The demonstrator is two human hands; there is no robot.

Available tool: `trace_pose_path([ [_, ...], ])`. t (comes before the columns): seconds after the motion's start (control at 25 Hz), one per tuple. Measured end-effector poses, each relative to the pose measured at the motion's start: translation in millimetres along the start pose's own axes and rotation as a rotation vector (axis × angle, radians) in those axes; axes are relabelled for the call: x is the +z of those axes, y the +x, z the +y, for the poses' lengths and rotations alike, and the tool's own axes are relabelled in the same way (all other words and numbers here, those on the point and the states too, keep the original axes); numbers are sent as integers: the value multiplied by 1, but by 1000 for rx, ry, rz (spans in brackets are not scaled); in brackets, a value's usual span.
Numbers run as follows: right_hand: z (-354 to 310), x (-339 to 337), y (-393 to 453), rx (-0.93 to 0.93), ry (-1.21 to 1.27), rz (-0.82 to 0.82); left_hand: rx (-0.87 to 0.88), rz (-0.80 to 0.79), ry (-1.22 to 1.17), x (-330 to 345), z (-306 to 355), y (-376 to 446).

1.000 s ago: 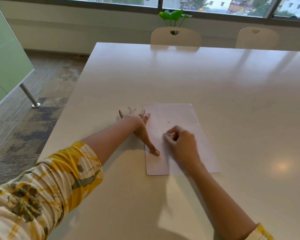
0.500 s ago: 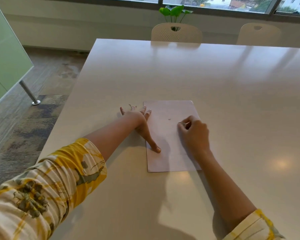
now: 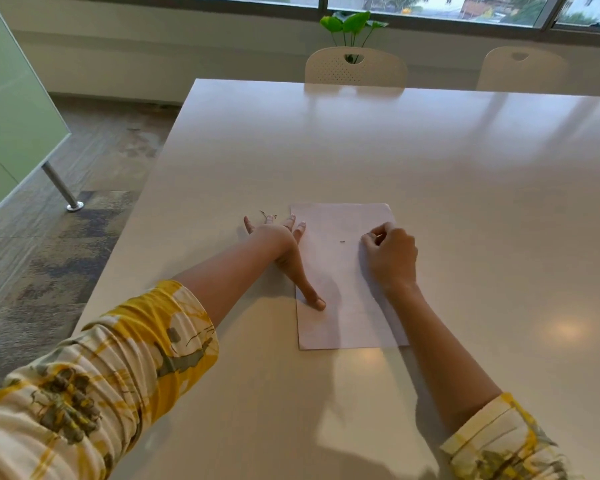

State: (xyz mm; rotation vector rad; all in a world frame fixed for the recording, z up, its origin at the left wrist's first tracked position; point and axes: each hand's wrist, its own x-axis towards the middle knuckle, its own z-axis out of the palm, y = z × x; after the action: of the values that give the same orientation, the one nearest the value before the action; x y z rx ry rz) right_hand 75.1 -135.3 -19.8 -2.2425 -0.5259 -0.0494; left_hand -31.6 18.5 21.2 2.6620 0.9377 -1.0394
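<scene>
A pale folded sheet of paper [image 3: 336, 265] lies flat on the white table [image 3: 361, 140], long side pointing away from me. My left hand [image 3: 284, 251] is spread along the sheet's left edge. Its thumb presses down on the paper and its fingertips reach the far left corner. My right hand [image 3: 390, 258] sits on the right edge near the far end, fingers curled, knuckles and fingertips bearing down on the fold. A tiny dark speck [image 3: 342, 241] lies on the sheet between my hands.
Small dark scraps [image 3: 267, 213] lie on the table just beyond my left fingers. Two white chairs [image 3: 355, 67] [image 3: 522, 69] stand at the far edge, with a green plant [image 3: 352, 24] behind. A green partition [image 3: 11, 109] on a metal leg [image 3: 61, 188] stands on the floor to the left.
My right hand has slid away from me along the paper's right edge, from the middle toward the far end. The right side now lies flatter. My left hand has stayed put.
</scene>
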Motion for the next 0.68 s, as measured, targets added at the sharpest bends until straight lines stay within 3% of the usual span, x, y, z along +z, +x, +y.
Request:
trace_pose_path([
  [0.16, -25, 41, -41, -312, 79, -297, 10, 35, 55, 2, 1, 5],
  [0.36, -16, 20, 24, -120, -33, -71, -2, -4, 15, 2, 1, 2],
  [0.56, -33, 50, -2, -425, -22, -349, 23, 19, 23, 2, 0, 5],
  [0.68, -17, 28, 24, -187, 27, -154, 6, 7, 10, 2, 0, 3],
])
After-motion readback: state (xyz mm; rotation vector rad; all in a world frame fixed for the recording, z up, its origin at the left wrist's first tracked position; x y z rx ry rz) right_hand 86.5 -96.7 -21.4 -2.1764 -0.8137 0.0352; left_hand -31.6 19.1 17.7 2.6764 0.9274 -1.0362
